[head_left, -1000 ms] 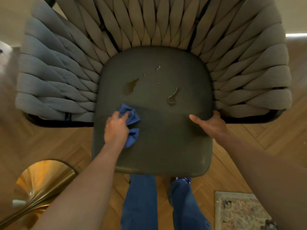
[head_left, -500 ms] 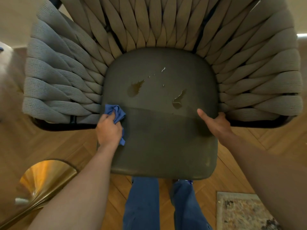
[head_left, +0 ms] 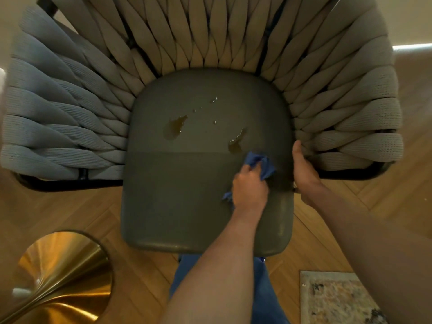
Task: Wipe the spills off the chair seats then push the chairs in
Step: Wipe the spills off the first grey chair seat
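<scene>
A chair with a woven grey back stands below me, and its dark grey seat [head_left: 177, 195] fills the middle of the view. Two brown spills lie on the seat: one left of centre [head_left: 174, 127], one right of centre [head_left: 236, 142], with small drops between them. My left hand [head_left: 250, 188] grips a crumpled blue cloth [head_left: 259, 163] and presses it on the seat just below the right spill. My right hand [head_left: 304, 169] holds the seat's right edge next to the woven armrest, thumb pointing up.
The woven backrest and arms [head_left: 210, 38] wrap the seat on three sides. A shiny brass base [head_left: 58, 277] stands on the wooden floor at lower left. A patterned rug corner [head_left: 336, 298] lies at lower right. My blue trouser legs [head_left: 268, 288] are just below the seat's front edge.
My left hand has swept the blue cloth across the seat from its left edge to the right side, near the right spill. My right hand shifted onto the seat's right edge.
</scene>
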The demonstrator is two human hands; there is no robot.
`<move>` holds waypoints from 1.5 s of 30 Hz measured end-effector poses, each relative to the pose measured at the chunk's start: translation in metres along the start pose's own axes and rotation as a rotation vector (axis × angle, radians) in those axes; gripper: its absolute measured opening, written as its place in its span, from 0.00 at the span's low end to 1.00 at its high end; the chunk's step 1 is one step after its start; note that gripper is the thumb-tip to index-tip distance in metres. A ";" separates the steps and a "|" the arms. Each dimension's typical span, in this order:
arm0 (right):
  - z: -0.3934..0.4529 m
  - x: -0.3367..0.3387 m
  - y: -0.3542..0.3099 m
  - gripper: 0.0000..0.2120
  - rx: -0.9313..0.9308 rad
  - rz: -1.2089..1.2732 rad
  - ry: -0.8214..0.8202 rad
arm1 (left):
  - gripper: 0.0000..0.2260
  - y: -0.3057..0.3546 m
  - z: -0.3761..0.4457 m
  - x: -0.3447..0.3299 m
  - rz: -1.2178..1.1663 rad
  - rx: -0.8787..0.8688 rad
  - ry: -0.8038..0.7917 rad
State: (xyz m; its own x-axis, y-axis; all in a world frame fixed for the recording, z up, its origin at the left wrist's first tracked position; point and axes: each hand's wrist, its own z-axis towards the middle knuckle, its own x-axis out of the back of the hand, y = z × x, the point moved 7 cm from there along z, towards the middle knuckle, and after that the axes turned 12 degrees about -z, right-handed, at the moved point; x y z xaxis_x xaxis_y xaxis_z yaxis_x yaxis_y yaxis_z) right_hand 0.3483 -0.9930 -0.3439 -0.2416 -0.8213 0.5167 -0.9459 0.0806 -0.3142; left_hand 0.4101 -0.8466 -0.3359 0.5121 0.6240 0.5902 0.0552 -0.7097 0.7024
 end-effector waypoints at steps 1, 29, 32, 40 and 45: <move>0.002 0.001 0.001 0.55 0.005 -0.003 -0.005 | 0.19 0.012 -0.001 -0.016 -0.005 -0.033 -0.034; 0.012 -0.017 -0.035 0.56 0.207 -0.494 0.157 | 0.24 -0.151 0.054 0.218 0.442 0.098 0.104; 0.012 -0.017 -0.037 0.56 0.196 -0.501 0.162 | 0.20 -0.177 0.055 0.255 0.457 0.205 0.187; 0.013 -0.014 -0.035 0.55 0.181 -0.402 0.127 | 0.12 -0.163 0.056 0.243 0.287 0.234 0.325; 0.007 -0.006 -0.036 0.42 0.126 -0.222 0.103 | 0.13 -0.114 0.055 0.198 0.162 0.141 0.333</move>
State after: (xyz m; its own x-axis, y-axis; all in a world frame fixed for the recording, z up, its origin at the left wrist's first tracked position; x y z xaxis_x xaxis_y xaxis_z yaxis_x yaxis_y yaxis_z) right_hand 0.3853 -0.9948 -0.3411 -0.0581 -0.7489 0.6601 -0.9454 -0.1712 -0.2774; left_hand 0.5520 -0.6602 -0.3212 0.2188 0.5556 0.8021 0.1253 -0.8312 0.5416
